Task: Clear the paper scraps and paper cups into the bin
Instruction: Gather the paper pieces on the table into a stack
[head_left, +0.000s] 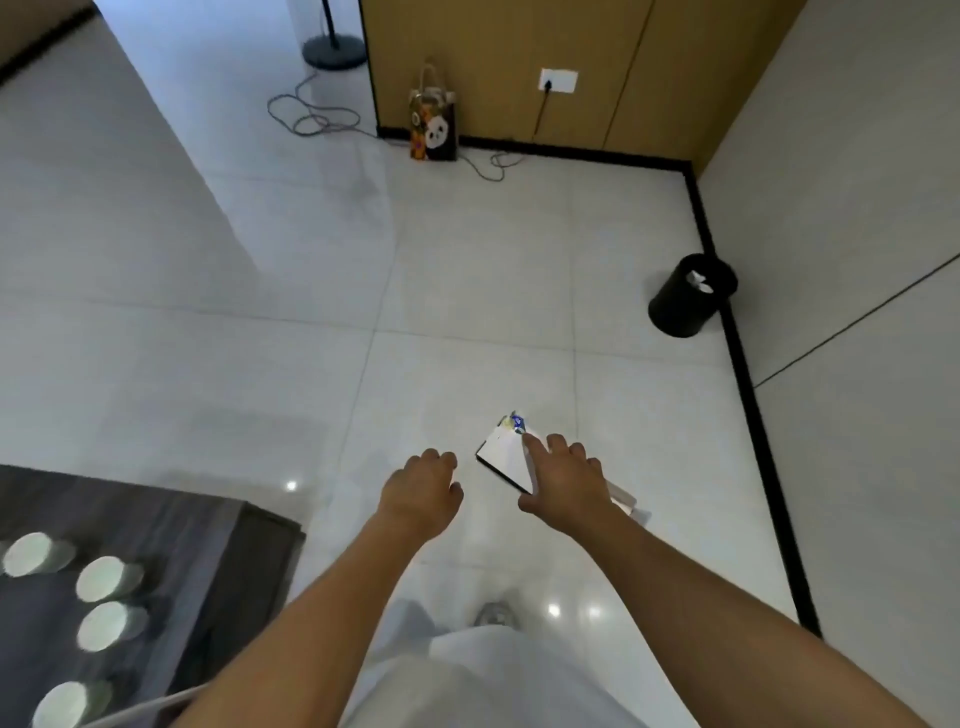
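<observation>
The right hand (563, 475) holds a flat white paper scrap (506, 460) out in front of the body, forefinger laid along its top and the other fingers curled over its near edge. The scrap is roughly rectangular, with a dark lower-left edge and a small blue and yellow printed patch at its far corner; more pale paper pokes out below the wrist. The left hand (423, 488) hangs just beside it with loosely curled fingers and carries nothing.

Four white paper cups (101, 578) stand in a loose row on the dark surface (171, 525) at lower left, seen from above and blurred. One black round bin (688, 293) stands against the black skirting at right, well apart from the hands, with white paper already showing inside its mouth.

Between the hands and the bin lies a wide stretch of pale tiled floor (467, 291). The surface's corner sits close to the left forearm. Far off, one panda-printed paper bag (434, 122) leans on the wooden wall panel (519, 67), a loose cable (311, 117) trails by it, and a lamp base (335, 49) stands behind.
</observation>
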